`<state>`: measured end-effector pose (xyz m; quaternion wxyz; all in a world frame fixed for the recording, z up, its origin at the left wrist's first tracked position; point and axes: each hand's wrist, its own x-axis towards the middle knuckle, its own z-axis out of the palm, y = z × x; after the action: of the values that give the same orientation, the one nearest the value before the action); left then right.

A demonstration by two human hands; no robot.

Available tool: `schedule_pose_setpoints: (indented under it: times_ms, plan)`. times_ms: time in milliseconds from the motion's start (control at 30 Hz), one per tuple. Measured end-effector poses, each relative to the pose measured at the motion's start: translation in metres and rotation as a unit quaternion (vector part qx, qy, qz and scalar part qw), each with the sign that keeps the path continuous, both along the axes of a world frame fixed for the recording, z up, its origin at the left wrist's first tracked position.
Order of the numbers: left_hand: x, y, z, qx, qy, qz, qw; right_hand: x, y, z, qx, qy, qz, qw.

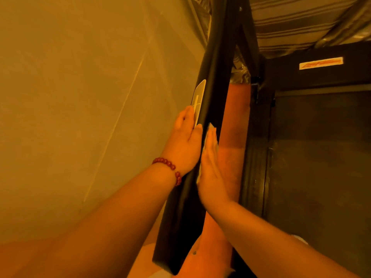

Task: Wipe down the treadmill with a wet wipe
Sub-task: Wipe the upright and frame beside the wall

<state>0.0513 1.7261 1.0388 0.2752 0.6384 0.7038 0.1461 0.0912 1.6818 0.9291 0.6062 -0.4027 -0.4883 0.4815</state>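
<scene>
A black treadmill handrail (212, 81) slants from the lower middle up to the top of the head view. My left hand (185, 140), with a red bead bracelet at the wrist, rests against the rail's left side, its fingers straight and touching a pale label (199, 91). Flat against the rail's right side lies my right hand (211, 167), fingers straight. It presses a pale wet wipe (210, 126) to the rail; only the wipe's edges show past the fingertips and beside the palm. The dark treadmill deck (321, 157) lies at the right.
A plain wall (90, 97) fills the left half, close to the rail. A reddish floor strip (234, 137) runs between rail and deck. A striped cloth (301, 23) hangs at the top right, above a black panel with an orange logo label (321, 63).
</scene>
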Motion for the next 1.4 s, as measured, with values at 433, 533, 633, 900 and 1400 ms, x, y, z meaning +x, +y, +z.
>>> schedule_pose_setpoints:
  times_ms: [433, 533, 633, 900, 1400]
  plan:
    - [0.001, 0.006, -0.007, -0.013, 0.029, 0.005, 0.999, 0.012, 0.023, 0.007, -0.117, 0.078, 0.066, 0.988]
    - [0.001, 0.007, -0.008, -0.011, 0.036, 0.004, 0.999, 0.017, 0.055, -0.006, -0.118, -0.011, 0.037, 0.992]
    - [0.000, 0.009, -0.008, -0.008, 0.039, 0.000, 0.999, 0.020, 0.078, -0.020, -0.092, -0.096, 0.005, 0.991]
    - [0.000, 0.008, -0.007, -0.001, 0.038, -0.007, 0.999, 0.007, 0.028, -0.022, -0.099, -0.053, 0.033, 0.993]
    - [-0.002, 0.009, -0.012, 0.027, 0.039, -0.006, 0.999, 0.015, 0.069, -0.043, -0.122, -0.170, 0.027, 0.977]
